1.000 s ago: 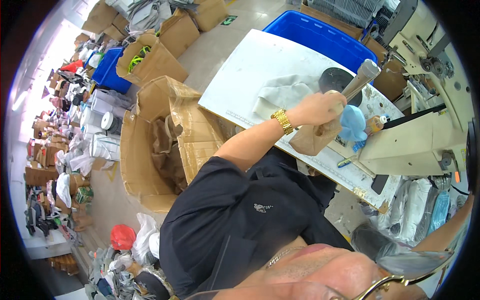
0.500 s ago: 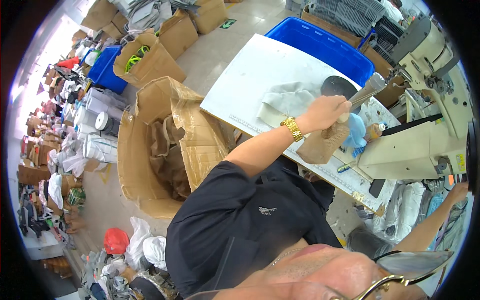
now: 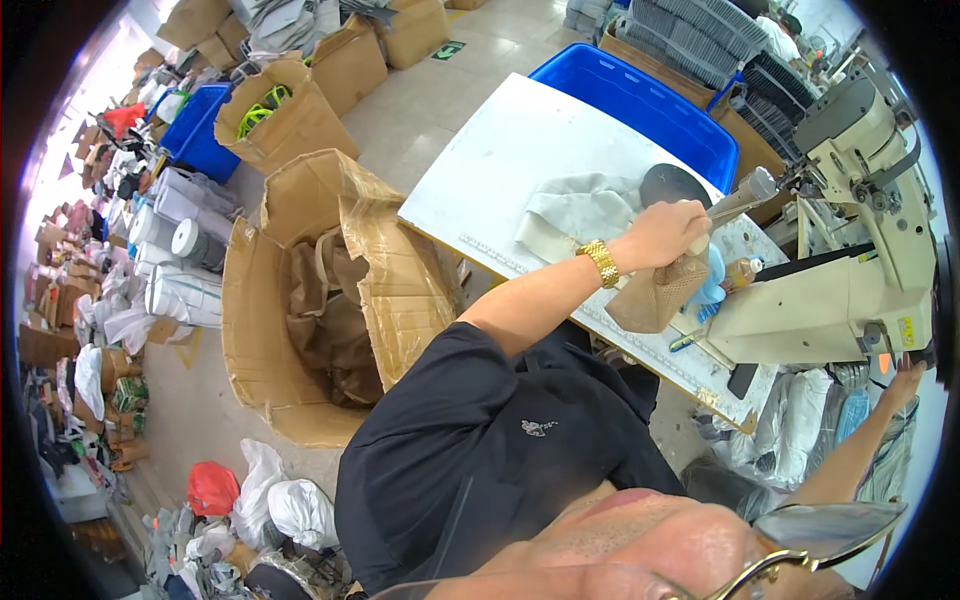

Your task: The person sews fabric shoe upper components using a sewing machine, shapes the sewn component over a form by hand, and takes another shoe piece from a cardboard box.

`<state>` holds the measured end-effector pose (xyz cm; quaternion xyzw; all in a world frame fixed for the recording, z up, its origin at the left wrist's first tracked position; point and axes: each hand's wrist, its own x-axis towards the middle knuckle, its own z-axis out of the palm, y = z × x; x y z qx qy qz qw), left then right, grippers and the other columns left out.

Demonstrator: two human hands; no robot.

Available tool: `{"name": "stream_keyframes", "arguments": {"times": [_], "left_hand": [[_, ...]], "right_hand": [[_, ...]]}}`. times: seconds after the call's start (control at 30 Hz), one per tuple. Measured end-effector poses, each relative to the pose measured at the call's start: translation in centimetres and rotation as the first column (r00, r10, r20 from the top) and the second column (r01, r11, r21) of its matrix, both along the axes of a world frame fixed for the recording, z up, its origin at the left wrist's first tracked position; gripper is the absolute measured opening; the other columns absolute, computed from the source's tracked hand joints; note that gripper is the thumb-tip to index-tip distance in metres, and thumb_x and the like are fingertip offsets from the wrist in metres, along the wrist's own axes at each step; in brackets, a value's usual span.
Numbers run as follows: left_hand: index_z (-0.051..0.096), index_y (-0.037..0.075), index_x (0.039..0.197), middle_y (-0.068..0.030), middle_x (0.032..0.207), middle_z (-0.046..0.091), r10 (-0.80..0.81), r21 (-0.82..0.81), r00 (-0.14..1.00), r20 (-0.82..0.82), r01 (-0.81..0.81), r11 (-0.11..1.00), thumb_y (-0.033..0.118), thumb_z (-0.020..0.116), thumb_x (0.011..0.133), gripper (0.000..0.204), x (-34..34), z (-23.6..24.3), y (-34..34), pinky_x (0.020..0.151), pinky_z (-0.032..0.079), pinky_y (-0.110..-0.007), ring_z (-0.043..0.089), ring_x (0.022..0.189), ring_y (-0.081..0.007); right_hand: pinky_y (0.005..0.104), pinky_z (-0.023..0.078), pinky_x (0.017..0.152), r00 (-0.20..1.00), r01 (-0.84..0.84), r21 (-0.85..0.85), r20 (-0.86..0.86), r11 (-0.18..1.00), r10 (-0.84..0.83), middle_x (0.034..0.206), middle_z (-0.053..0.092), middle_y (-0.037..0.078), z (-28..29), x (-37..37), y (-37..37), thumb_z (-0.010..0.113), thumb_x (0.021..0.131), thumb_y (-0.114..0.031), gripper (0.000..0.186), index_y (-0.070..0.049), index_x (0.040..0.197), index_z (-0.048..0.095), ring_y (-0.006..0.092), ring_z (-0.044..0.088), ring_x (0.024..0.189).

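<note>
My left hand, with a gold watch on its wrist, is closed round a brown mesh fabric piece that hangs down over the table's front edge. The piece lies against the sewing machine's slanted post; how far it covers the post is hidden by my hand. Past the post's upper end is the machine head. Far to the right, my right hand is at the dark handwheel on the machine's end, its fingers curled there and partly hidden. A grey-white cloth lies left of my left hand.
On the white table are a black round disc, a small bottle and a dark phone-like object. A blue bin stands behind. At left, an open cardboard box holds brown pieces.
The whole view has shifted slightly. My left hand and the brown mesh piece have turned a little at the post. My right hand stays by the handwheel, a little higher in view.
</note>
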<state>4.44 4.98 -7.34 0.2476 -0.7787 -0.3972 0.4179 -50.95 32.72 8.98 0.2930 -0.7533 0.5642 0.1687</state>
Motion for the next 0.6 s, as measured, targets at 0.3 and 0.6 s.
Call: {"name": "stream_keyframes", "arguments": {"times": [0.3, 0.6], "left_hand": [[0.063, 0.007, 0.095, -0.0168, 0.078, 0.065, 0.009, -0.096, 1.0, -0.023, -0.011, 0.995, 0.03, 0.053, 0.095, 0.025, 0.0, 0.3, -0.1, 0.065, 0.049, -0.046, 0.064, 0.075, -0.0363], [0.062, 0.011, 0.098, -0.0175, 0.082, 0.065, -0.061, -0.231, 0.989, 0.132, 0.09, 0.969, 0.032, 0.053, 0.094, 0.024, 0.9, 2.9, 0.7, 0.065, 0.05, -0.047, 0.063, 0.072, -0.0384]], "right_hand": [[0.0362, 0.049, 0.094, 1.0, 0.021, -0.006, 0.011, 1.0, -0.021, 0.129, 0.056, 0.022, -0.7, 3.2, -0.1, 0.042, 0.1, -0.04, 0.062, 0.006, 0.14, 0.037, 0.0282, 0.06, 0.114], [0.0254, 0.05, 0.077, 0.612, -0.78, 0.121, -0.06, 0.614, 0.788, 0.124, 0.061, 0.012, -7.9, 37.1, -16.2, 0.052, 0.097, -0.014, 0.022, -0.001, 0.11, 0.062, 0.0134, 0.061, 0.087]]}}
